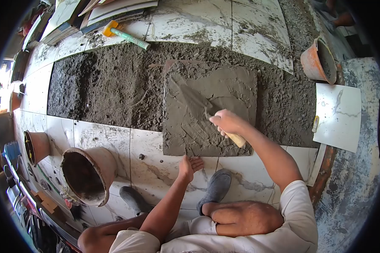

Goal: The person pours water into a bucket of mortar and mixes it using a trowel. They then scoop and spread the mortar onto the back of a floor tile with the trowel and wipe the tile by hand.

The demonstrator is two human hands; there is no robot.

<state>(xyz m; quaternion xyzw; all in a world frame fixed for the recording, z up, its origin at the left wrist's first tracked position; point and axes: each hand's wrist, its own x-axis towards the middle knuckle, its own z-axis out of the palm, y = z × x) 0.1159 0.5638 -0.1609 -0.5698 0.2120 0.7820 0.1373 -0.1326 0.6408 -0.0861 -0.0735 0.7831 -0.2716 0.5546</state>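
My right hand is wrapped round the wooden handle of a trowel. The trowel's blade lies against wet grey mortar spread over a square tile. That tile sits on a bed of dark, crumbly mortar, its near edge reaching over the white marbled tiles. At this near edge, left of centre, my left hand has its palm up and its fingers stretched out, with the thumb side by the tile's edge. Nothing shows in it.
A mallet lies at the back left. Buckets stand at the left, further left and back right. A cut white tile lies right, beside a yellow-handled tool. Tiles are stacked at the back.
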